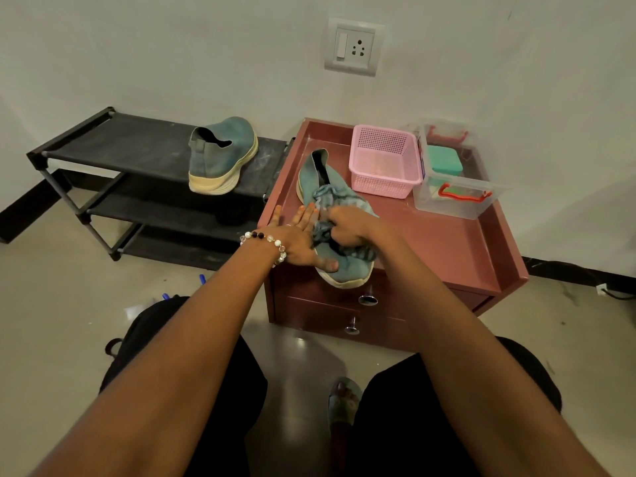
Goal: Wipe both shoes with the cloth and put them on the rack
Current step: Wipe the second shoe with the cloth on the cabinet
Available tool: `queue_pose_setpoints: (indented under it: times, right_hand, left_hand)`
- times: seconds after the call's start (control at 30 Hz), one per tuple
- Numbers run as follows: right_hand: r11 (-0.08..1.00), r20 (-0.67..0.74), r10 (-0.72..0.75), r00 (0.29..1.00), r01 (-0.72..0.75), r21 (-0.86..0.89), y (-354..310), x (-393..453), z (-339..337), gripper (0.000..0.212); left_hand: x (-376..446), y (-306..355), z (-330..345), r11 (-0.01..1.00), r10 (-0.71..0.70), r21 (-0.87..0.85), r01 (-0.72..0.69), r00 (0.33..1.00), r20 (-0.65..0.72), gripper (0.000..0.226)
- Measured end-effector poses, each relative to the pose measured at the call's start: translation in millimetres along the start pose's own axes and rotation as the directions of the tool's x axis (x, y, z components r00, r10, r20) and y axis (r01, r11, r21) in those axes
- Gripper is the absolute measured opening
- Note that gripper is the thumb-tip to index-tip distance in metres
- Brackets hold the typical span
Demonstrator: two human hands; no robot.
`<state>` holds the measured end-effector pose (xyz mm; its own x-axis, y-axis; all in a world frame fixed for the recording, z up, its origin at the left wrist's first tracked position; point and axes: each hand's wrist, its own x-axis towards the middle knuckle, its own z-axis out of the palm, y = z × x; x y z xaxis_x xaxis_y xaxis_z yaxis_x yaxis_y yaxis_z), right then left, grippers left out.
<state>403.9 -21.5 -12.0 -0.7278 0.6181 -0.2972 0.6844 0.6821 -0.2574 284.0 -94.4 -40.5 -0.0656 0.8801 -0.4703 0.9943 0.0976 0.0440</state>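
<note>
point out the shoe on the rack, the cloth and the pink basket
shoe on the rack [220, 156]: head view, on its side panel
cloth [332, 201]: head view, on the bunched folds
pink basket [382, 184]: head view, on its front wall

**Figure: Shoes, cloth and rack at the wiping stage**

One teal slip-on shoe with a cream sole stood upright on the top shelf of the black three-tier rack, heel toward you. The matching shoe lay on the maroon cabinet top, its toe overhanging the front edge nearest you. A crumpled grey-blue striped cloth was bunched over its upper.
</note>
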Motion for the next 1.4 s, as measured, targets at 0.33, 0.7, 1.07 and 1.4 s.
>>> queue_pose_setpoints:
  times: [0.33,0.7,1.07,1.4]
  right_hand:
    - [1.000,-0.046,-0.005,0.999,0.006,0.028,0,-20,9,0.031]
    - [0.994,-0.052,0.085,0.995,-0.088,-0.058,-19,18,-1,0.032]
    - [0.999,0.076,0.006,0.997,-0.010,0.050,-1,-42,3,0.023]
    - [0.967,0.001,0.039,0.999,-0.037,-0.251,-8,1,22,0.073]
  left_hand:
    - [-3,1,2,0.997,0.002,-0.078,-0.004,0.999,-0.036,0.128]
    - [-4,7,2,0.997,-0.006,-0.082,0.003,0.999,-0.034,0.122]
    - [5,5,10,0.989,-0.030,-0.147,0.018,0.997,-0.077,0.137]
    - [0,8,5,0.979,-0.025,-0.202,0.017,0.999,-0.038,0.135]
